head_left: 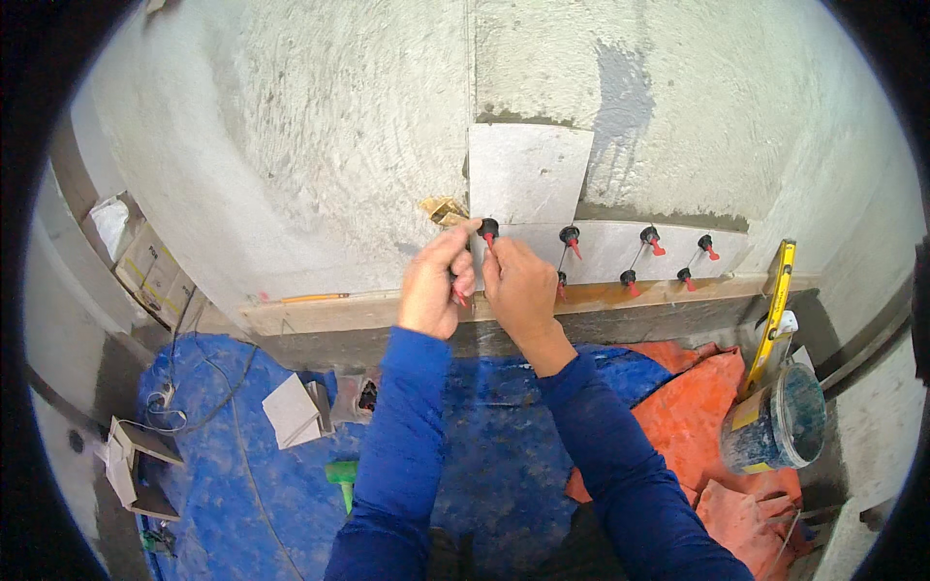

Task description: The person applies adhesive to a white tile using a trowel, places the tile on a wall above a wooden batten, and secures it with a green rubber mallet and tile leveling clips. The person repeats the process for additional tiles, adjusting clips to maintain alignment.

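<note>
Two pale tiles meet on the rough wall: an upper tile [530, 174] and a lower row of tile [610, 242]. At their joint sits a black tile leveler [489, 229] with a red handle. My right hand [523, 295] pinches that handle between thumb and fingers. My left hand [436, 281] is curled, its index fingertip against the black cap; a second red-handled tile leveler [458, 296] shows partly in its curled fingers. To the right, several more levelers [571, 239] stick out of the tile joints. A crumpled yellowish piece [444, 210] lies against the wall beside my left hand.
A wooden ledge [368, 308] runs below the tiles, with a pencil [315, 298] on it. Blue sheeting [494, 455] and orange sheeting [688, 416] cover the floor. A bucket [775, 426], a yellow spirit level [775, 310], loose tiles [293, 412] and a green mallet [341, 473] stand around.
</note>
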`<state>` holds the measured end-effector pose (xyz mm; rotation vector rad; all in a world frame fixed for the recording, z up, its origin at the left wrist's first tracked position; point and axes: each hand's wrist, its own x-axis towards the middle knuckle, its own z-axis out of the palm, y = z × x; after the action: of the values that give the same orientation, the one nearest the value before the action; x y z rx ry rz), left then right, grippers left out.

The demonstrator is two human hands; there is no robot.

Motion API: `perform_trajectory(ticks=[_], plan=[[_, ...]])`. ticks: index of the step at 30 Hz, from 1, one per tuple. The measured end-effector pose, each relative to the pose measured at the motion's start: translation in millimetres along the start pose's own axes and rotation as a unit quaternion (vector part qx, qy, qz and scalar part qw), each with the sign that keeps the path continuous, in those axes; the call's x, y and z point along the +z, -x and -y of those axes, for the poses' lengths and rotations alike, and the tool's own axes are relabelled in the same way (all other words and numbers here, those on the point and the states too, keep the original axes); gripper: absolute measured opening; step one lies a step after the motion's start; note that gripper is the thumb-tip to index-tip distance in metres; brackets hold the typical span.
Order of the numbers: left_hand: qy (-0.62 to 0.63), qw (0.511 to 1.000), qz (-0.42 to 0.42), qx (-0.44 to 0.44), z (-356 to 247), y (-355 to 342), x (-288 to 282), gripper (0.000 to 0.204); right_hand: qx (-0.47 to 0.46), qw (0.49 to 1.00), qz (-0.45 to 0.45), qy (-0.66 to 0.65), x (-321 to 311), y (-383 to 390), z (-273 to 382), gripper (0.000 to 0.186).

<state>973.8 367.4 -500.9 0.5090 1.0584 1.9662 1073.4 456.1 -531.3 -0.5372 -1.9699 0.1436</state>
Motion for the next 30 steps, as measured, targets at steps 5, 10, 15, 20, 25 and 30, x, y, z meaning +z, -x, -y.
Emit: perform_trajectory(ticks=[5, 10, 15, 20, 25, 30], plan=[[-0.052, 0.998, -0.001, -0.043, 1, 2, -1, 0.022, -0.001, 1.000, 0.013, 0.003, 0, 0, -2, 0.012], [-0.076, 0.986, -0.023, 0.146, -12, 17, 2, 0.028, 0.025, 0.999, 0.044, 0.014, -7, -4, 5, 0.012], [0.068, 0.985, 0.056, 0.148, 6, 40, 10, 0.042, 0.029, 0.987, 0.126, -0.100, -50, 2, -8, 0.022], [0.000, 0.970, 0.055, 0.235, 34, 52, 47, 0.029, 0.101, 0.883, 0.219, -0.403, -94, -12, -33, 0.038], [0.031, 0.978, 0.057, 0.196, 48, 53, 68, 0.031, 0.098, 0.837, 0.258, -0.472, -124, -18, -47, 0.027], [-0.025, 0.962, 0.064, 0.265, 68, 48, 80, 0.047, 0.177, 0.812, 0.232, -0.506, -124, -13, -60, 0.013]])
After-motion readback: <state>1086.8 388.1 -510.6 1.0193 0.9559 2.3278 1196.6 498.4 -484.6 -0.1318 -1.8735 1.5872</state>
